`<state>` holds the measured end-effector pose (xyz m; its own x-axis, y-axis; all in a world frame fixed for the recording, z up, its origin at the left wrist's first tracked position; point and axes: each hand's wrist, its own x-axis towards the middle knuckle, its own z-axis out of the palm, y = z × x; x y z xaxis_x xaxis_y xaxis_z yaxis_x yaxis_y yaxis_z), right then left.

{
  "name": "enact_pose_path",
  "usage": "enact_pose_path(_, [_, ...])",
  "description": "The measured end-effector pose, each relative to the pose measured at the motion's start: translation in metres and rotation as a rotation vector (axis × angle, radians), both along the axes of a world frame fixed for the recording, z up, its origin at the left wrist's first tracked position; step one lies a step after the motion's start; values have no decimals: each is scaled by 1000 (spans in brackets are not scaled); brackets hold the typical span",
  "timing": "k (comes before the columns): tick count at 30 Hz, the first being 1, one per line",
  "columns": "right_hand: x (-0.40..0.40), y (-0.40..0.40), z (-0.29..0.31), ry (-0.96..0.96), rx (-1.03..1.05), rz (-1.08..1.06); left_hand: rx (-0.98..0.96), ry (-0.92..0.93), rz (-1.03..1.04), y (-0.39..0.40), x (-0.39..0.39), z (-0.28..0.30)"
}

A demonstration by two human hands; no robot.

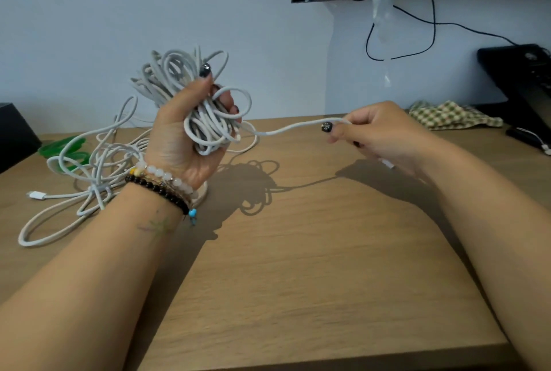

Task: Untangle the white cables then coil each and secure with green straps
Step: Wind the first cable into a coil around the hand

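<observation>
- One wooden table (328, 266) is carrying everything, and two bare forearms are reaching over its near edge.
- One loose tangle of white cables (89, 168) is sprawling near the table's far left corner; how many cables are in it is hard to count, though one white plug (36, 194) is lying at the tangle's left side.
- One bunched bundle of white cable (190, 102) is being held up above the table's far left part, with the left hand (185, 138) gripping it, fingers curled around the loops.
- One strand (292, 127) is running from that bundle rightward to the right hand (378, 132), which is pinching it between thumb and curled fingers.
- One checked cloth (447, 115) is lying by the far right edge.
- Green straps (67, 148), seemingly two or three, are lying at the far left edge, partly under the tangle.
- Two beaded bracelets (162, 181), one pale and one dark, are circling the left wrist.
</observation>
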<state>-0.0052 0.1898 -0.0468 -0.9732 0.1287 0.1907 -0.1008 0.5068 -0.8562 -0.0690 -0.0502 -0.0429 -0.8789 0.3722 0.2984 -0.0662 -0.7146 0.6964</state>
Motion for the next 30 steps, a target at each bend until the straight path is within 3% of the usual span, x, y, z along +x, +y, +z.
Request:
enact_pose_path(6, [8,-19,4,76,-42,257,-402,86,267,7,-4,-10])
enact_pose_path(12, [12,-26,6,54,-109,437,-657,289,242,16,11,-13])
enact_pose_path(18, [11,-28,5,6,-151,429,-741,522,55,27,25,-15])
enact_pose_path(25, [9,-29,4,10,-102,402,-889,588,98,27,21,-18])
enact_pose_path(30, [6,-24,7,104,-115,241,-955,529,178,28,14,-21])
